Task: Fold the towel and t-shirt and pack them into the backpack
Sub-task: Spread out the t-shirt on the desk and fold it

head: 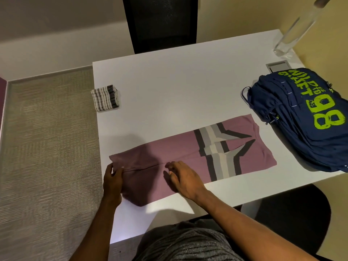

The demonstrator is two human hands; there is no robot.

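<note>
Table (178,87): a white rectangular top is standing in a room corner, bearing all the task's things.
T-shirt (178,147): a mauve shirt with grey, cream and dark stripes is lying flat along the table's near edge, its two long sides folded in to meet at a middle seam.
Left hand (113,178): it is pinching the shirt's end at the table's near left corner, fingers curled onto the cloth.
Right hand (183,178): it is reaching over the seam near the table's near edge, fingers straight and relaxed, gripping nothing.
Towel (104,97): a striped towel is sitting folded into a small block at the table's left edge.
Backpack (301,117): a navy bag with green lettering is lying on the table's right side.
Bottle (293,29): a tall clear one is standing at the table's far right corner.
Chair (162,23): a black back is rising behind the table's far edge.
Carpet (47,138): beige ribbed flooring is running left of the table to a pale wall.
</note>
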